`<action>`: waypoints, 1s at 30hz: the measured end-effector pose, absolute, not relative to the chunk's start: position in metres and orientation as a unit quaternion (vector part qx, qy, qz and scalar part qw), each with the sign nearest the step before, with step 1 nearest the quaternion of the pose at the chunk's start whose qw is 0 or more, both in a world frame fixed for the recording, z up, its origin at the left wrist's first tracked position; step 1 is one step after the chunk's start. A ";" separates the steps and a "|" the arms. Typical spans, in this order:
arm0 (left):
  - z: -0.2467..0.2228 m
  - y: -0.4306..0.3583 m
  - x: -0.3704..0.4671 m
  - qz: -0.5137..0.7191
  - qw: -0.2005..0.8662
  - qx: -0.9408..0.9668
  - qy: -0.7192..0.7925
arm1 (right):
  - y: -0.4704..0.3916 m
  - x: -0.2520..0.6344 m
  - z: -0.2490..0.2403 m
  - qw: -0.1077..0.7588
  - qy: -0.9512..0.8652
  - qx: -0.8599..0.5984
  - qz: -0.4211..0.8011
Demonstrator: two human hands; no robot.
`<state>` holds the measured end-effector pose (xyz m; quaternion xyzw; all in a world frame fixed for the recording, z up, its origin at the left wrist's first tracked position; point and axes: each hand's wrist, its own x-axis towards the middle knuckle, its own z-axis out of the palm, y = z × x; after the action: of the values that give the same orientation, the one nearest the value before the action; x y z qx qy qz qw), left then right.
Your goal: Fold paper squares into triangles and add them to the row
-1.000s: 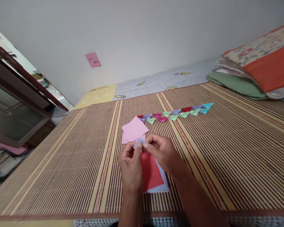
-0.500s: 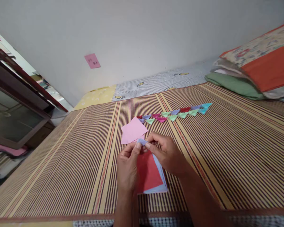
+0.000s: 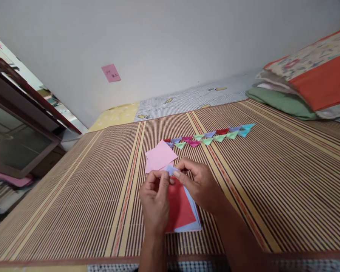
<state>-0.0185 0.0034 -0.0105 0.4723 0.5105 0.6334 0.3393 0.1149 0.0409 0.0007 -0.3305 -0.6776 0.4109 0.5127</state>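
Note:
A small folded piece of light blue paper (image 3: pixel 170 170) is held up between my two hands. My left hand (image 3: pixel 155 198) pinches its left side between thumb and fingers. On the other side, my right hand (image 3: pixel 197 183) grips it the same way. Below the hands lies a red paper sheet (image 3: pixel 181 207) on top of a stack of light blue sheets (image 3: pixel 191 226). Just beyond the fingers are pink paper squares (image 3: pixel 160 155), overlapping at angles. Farther off, two rows of small folded paper pieces (image 3: pixel 206 141) in green, blue, red, magenta and cyan run to the right.
A striped bamboo mat (image 3: pixel 90 196) covers the bed. Pillows (image 3: pixel 320 79) and a green folded cloth (image 3: pixel 280 102) are piled at the back right. A pink note (image 3: pixel 111 73) is stuck on the wall. At the left stands a glass-fronted cabinet (image 3: pixel 14 139).
My left hand has shifted slightly, its thumb moving down and right along the light blue paper. My right hand keeps nearly the same grip. The other papers lie as before.

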 end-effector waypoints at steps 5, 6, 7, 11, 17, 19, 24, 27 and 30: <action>-0.012 0.002 -0.023 0.630 0.416 0.463 0.464 | 0.039 0.117 0.003 0.511 -0.689 -0.313 0.409; -0.013 0.002 -0.023 0.635 0.417 0.459 0.460 | 0.039 0.115 0.002 0.513 -0.694 -0.309 0.399; -0.014 0.001 -0.023 0.641 0.416 0.455 0.456 | 0.039 0.114 0.002 0.519 -0.700 -0.308 0.382; -0.018 0.002 -0.022 0.661 0.408 0.442 0.449 | 0.039 0.106 -0.002 0.548 -0.712 -0.307 0.312; -0.017 0.007 -0.027 0.643 0.447 0.452 0.428 | 0.042 0.113 -0.005 0.518 -0.678 -0.298 0.428; -0.017 0.006 -0.028 0.643 0.452 0.455 0.419 | 0.042 0.116 -0.004 0.504 -0.675 -0.289 0.454; -0.020 0.005 -0.027 0.659 0.406 0.466 0.428 | 0.040 0.113 -0.003 0.531 -0.698 -0.303 0.373; -0.020 0.007 -0.025 0.655 0.414 0.459 0.435 | 0.040 0.110 -0.004 0.534 -0.699 -0.309 0.362; -0.018 0.009 -0.025 0.668 0.417 0.442 0.430 | 0.042 0.113 -0.005 0.512 -0.701 -0.303 0.394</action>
<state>-0.0253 0.0090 -0.0185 0.4418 0.4298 0.6679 0.4171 0.1128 0.0422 -0.0052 -0.3033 -0.7007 0.3937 0.5119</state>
